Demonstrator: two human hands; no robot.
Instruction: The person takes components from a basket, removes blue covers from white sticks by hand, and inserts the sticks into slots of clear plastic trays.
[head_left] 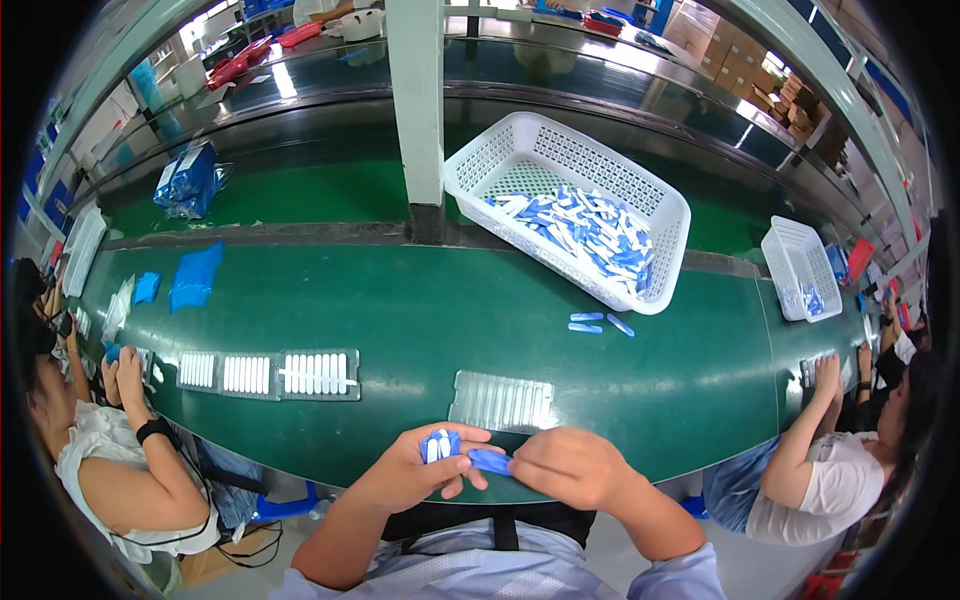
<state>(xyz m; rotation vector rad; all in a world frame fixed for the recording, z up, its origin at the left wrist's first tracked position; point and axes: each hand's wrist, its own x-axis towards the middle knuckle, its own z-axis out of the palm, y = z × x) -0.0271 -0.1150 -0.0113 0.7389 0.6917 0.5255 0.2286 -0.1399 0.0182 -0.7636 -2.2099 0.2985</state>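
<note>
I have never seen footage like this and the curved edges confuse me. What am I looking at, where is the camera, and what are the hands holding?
The camera sits on a person's head and looks down; its wide lens bends straight lines. The two bare hands at the bottom are the wearer's own. The left hand holds a small bunch of blue and white pieces; the right hand pinches one blue piece. Before them, on a green belt, lies a clear empty tray. Left of it are filled trays of white pieces. A white basket holds many more pieces, with three loose pieces beside it. Other people work at both sides.
</note>
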